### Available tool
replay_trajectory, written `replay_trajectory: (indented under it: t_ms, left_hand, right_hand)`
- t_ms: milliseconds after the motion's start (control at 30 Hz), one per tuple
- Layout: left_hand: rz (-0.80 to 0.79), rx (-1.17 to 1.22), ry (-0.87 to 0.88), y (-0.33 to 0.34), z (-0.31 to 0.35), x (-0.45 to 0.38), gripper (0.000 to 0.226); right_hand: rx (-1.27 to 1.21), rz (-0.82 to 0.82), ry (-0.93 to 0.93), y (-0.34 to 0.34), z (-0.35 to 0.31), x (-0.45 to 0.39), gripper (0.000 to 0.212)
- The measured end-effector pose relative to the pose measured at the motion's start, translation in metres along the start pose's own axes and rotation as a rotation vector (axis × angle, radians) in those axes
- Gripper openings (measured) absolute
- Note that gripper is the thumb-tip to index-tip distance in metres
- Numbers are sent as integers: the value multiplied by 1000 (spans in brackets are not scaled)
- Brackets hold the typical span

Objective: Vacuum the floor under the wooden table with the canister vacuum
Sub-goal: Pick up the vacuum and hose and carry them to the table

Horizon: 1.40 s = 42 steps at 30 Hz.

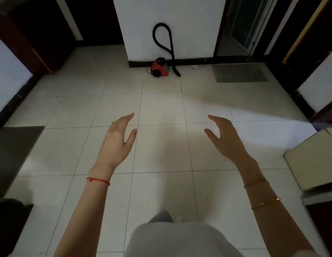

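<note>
Plainly nothing has begun: the canister vacuum (pixel 160 67) sits on the tiled floor (pixel 161 108) against the foot of the white wall (pixel 169 19), its black hose (pixel 162 37) looped up above it. Well short of it, the left hand (pixel 118 138) and right hand (pixel 223 136) hang spread and empty. Next, I reckon, comes walking over to grasp that hose.

L hand (pixel 118 136) & R hand (pixel 223 135) held out, fingers relaxed, palms inward.

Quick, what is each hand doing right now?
Left hand: open, holding nothing.
Right hand: open, holding nothing.
</note>
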<state>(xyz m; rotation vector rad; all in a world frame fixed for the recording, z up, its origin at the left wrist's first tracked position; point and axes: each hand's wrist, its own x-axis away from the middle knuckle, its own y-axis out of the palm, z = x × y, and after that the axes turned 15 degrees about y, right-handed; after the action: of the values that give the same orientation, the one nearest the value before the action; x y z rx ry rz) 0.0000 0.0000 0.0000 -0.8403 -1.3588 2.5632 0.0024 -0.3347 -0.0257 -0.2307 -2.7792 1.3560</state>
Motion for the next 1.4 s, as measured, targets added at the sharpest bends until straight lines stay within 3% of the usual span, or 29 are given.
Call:
replay_trajectory:
  t_ms: [267, 500, 933, 1400]
  left_hand:
    - [1, -16, -63, 23, -21, -36, 47]
    - [-38, -19, -109, 54, -82, -107, 48]
    - [-106, -34, -54, 72, -224, -359, 51]
    - [-134, -19, -48, 156, -351, -601, 51]
  right_hand:
    - [21, -43, 17, 7, 7, -61, 50]
    - [41, -75, 37, 36, 10, -163, 50]
    - [65, -49, 76, 53, -44, -425, 51]
    - [53, -80, 116, 88, -22, -698, 51]
